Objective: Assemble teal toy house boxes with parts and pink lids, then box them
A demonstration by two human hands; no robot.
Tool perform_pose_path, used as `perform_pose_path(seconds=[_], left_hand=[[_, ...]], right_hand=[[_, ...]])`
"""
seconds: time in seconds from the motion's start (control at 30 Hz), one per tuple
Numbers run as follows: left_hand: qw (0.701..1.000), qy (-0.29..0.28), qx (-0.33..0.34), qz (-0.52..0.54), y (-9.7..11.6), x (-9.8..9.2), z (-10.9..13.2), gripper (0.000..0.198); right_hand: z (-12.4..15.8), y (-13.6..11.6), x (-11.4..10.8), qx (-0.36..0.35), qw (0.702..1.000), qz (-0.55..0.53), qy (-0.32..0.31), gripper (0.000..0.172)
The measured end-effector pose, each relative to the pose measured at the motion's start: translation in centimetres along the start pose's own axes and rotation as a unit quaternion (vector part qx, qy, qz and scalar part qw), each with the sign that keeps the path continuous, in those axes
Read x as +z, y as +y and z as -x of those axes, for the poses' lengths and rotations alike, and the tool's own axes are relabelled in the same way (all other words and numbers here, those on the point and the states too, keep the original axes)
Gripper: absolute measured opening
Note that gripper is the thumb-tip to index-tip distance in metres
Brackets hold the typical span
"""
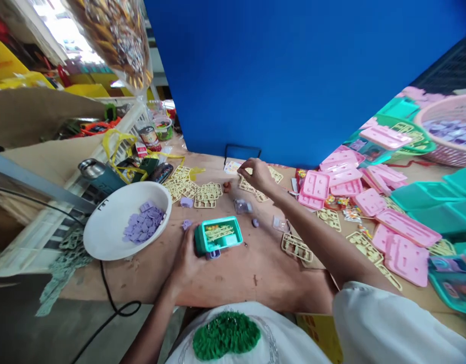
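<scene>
My left hand (187,257) is closed around the left side of a small teal plastic box (238,236). Inside it lie cream plastic pieces (219,232) and some orange bits. A purple clip-like part (213,254) shows at the box's near side. Stretched far forward, my right hand (258,176) has its fingers pinched at a small printed card (231,168); what they hold, if anything, is hidden. Under and beside that hand are cream frames of moulded parts (251,189). Between the hands lie brown pieces (227,187), a clear plastic piece (242,206) and a purple piece (255,222).
At left stands a white bowl (94,235) of purple pieces, with a metal bottle (98,174) behind. Pink plastic panels (407,230) and teal trays (433,202) crowd the right. A large blue board (286,76) rises at the back; a filled plastic bag (119,40) hangs upper left.
</scene>
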State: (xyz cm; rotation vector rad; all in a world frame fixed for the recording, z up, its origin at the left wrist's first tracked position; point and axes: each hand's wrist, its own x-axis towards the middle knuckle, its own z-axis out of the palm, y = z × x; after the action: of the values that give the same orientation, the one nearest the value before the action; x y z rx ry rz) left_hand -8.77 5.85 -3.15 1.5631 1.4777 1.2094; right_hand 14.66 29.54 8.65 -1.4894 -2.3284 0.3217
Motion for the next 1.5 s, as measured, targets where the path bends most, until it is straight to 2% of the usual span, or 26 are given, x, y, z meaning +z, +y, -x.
perform_pose_path(seconds=[0.1, 0.17, 0.27, 0.37, 0.5, 0.6, 0.7, 0.83, 0.9, 1.03, 1.2, 1.37, 1.5], left_hand=[[0.995, 0.026, 0.042, -0.083, -0.8, -0.4, -0.2, 0.086], [0.993, 0.008, 0.043, -0.112, -1.0, -0.7, -0.3, 0.091], [0.992, -0.016, 0.034, -0.122, -0.9, -1.1, -0.1, 0.096], [0.993, -0.032, 0.018, -0.109, -0.4, -1.4, 0.0, 0.099], [0.994, -0.081, 0.013, -0.067, 0.2, -2.0, 0.1, 0.091], [0.993, -0.104, 0.029, -0.041, 0.5, -2.3, 0.4, 0.094], [0.993, -0.111, 0.02, -0.02, 0.9, -2.5, 0.8, 0.1], [0.995, -0.099, -0.006, 0.006, 1.7, -2.8, 1.2, 0.103], [0.995, -0.092, -0.019, 0.019, 2.1, -3.0, 1.2, 0.101], [0.994, -0.088, -0.045, 0.048, 3.0, -3.0, 1.2, 0.092], [0.994, -0.077, -0.045, 0.059, 3.7, -2.7, 1.2, 0.084], [0.995, -0.064, -0.048, 0.052, 3.8, -2.9, 1.3, 0.084], [0.994, -0.06, -0.057, 0.069, 3.9, -3.2, 1.3, 0.083]], right_hand=[[-4.3, 1.1, 1.8, 0.034, 0.995, 0.079, -0.045, 0.03], [-5.8, 1.2, 3.4, 0.061, 0.992, 0.099, -0.057, 0.03], [-6.8, 1.6, 5.3, 0.11, 0.983, 0.125, -0.078, 0.038], [-7.1, 2.3, 6.2, 0.123, 0.979, 0.131, -0.092, 0.041], [-7.4, 3.4, 6.3, 0.112, 0.982, 0.12, -0.089, 0.04], [-8.0, 4.3, 6.3, 0.136, 0.982, 0.103, -0.079, 0.049], [-8.6, 5.1, 6.2, 0.166, 0.981, 0.07, -0.067, 0.055], [-8.5, 5.7, 6.4, 0.165, 0.986, 0.011, -0.027, 0.056], [-8.2, 6.0, 6.5, 0.159, 0.987, -0.01, -0.002, 0.052], [-8.3, 6.3, 6.4, 0.148, 0.988, -0.044, 0.015, 0.032], [-9.2, 6.5, 5.7, 0.148, 0.986, -0.067, 0.026, 0.031], [-9.1, 6.0, 5.4, 0.137, 0.988, -0.071, 0.028, 0.014], [-8.7, 5.6, 5.2, 0.12, 0.988, -0.081, 0.051, 0.018]])
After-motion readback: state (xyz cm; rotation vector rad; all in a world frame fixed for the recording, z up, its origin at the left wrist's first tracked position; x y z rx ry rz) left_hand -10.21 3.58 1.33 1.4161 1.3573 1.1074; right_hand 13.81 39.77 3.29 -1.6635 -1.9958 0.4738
